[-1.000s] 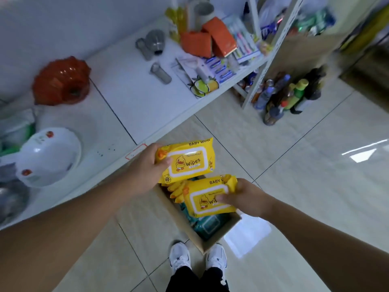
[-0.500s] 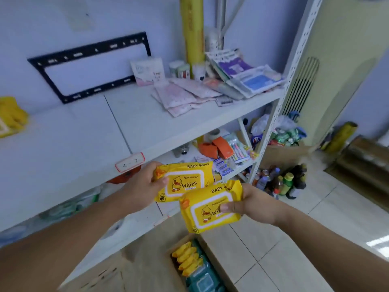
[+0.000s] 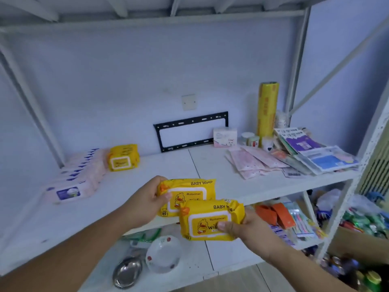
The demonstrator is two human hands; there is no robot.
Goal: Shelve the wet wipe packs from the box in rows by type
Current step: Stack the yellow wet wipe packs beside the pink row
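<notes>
My left hand (image 3: 143, 202) grips one yellow baby wipes pack (image 3: 189, 190) by its left end. My right hand (image 3: 248, 230) holds a second yellow baby wipes pack (image 3: 207, 221) by its right end, overlapping the first from below. Both packs hover at the front edge of the white shelf (image 3: 168, 165). On that shelf a row of pink wipe packs (image 3: 80, 178) runs along the left, and a small stack of yellow wipe packs (image 3: 123, 157) sits at the back beside it. The box is out of view.
On the shelf's right lie pink sachets (image 3: 252, 161), leaflets (image 3: 315, 152), a yellow roll (image 3: 267, 108) and small jars. A black bracket (image 3: 191, 131) hangs on the wall. Below are a white bowl (image 3: 163, 253), a steel dish (image 3: 126, 272) and orange packs (image 3: 275, 214).
The view has risen from the floor and box to the upper shelf. Both hands have lifted the two yellow packs up to shelf height.
</notes>
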